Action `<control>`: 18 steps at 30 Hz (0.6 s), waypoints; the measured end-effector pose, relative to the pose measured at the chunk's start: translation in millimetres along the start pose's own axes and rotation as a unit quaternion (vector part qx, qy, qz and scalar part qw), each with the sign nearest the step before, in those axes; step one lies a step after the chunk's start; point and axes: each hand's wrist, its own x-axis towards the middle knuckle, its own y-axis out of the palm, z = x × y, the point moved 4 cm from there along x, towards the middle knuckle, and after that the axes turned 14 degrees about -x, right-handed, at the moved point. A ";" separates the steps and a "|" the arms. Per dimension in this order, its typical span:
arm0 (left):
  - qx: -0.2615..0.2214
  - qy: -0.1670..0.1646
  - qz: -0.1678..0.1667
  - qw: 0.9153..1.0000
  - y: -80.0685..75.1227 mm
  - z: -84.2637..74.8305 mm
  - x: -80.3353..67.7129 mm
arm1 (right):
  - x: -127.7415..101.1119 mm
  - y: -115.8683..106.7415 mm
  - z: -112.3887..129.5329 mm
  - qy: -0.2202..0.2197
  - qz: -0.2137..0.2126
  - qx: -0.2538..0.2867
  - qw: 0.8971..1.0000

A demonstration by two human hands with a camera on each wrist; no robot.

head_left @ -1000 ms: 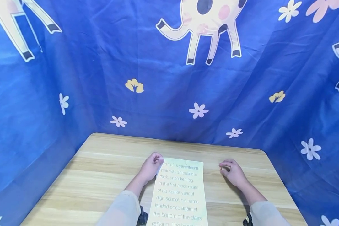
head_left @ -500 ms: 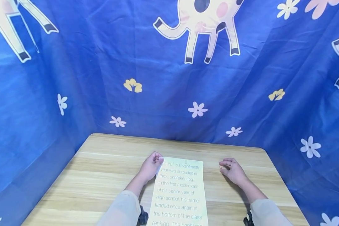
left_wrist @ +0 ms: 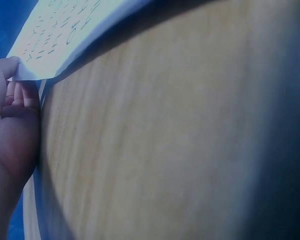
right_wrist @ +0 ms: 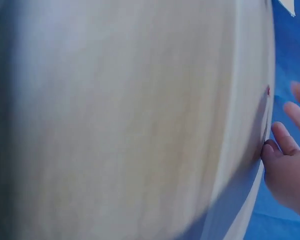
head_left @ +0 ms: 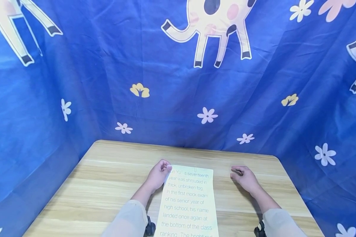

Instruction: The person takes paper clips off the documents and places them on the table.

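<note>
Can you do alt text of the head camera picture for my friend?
A left hand pinches a corner of a printed paper with a clip at the top. The right hand is apart from it, over a wooden table before blue cloth.

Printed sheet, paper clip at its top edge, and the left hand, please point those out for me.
Printed sheet (head_left: 188, 204), head view: middle of its printed face.
Paper clip (head_left: 195, 170), head view: its pale loop.
Left hand (head_left: 158, 173), head view: back of the hand.
</note>
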 end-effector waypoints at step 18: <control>-0.003 0.004 -0.003 1.000 0.7 2.1 0.4 | -9.2 -34.2 32.5 0.134 -0.047 0.667 0.731</control>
